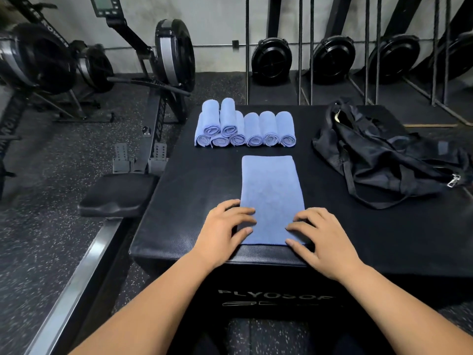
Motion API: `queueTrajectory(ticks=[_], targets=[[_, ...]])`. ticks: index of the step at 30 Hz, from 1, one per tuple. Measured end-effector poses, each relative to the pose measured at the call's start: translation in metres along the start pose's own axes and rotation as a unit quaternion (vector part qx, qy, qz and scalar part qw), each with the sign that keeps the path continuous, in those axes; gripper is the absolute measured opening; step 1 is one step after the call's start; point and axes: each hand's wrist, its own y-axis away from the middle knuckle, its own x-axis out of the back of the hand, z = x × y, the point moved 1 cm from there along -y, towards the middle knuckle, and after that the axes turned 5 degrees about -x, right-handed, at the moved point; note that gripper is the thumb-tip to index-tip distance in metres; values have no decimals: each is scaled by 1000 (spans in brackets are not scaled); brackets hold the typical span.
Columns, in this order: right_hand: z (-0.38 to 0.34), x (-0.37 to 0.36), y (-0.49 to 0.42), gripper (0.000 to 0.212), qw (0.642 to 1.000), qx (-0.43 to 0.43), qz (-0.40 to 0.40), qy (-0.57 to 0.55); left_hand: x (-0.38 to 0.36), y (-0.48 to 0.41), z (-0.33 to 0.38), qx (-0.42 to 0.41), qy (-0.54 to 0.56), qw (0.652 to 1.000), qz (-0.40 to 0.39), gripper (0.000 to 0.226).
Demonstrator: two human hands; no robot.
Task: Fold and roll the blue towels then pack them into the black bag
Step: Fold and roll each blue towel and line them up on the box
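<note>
On the box (pixel 194 190) I have a towel (pixel 271 185) at the front edge, my left hand (pixel 222 234) and right hand (pixel 325 242) on its near end. Rolls (pixel 245 129) lie behind it, the bag (pixel 384 155) to their right.

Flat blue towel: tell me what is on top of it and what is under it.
The left hand and right hand rest their fingers on its near end. The flat towel lies on the black box; whatever is beneath it is covered.
</note>
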Motion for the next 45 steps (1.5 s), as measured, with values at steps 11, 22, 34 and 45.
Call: queueTrajectory(ticks=[11,22,34,45], targets=[[9,-8,1,22,998,-54,32,-24,1,5,23,-15,-46,998,-43,36],[10,-9,2,22,994,-92,47,-31,-1,9,17,11,-21,999,39,16],[8,-8,3,23,994,-94,63,-2,-5,6,7,82,-1,992,93,13],[14,-6,-1,19,967,-214,87,-111,-5,5,6,95,6,989,115,12]])
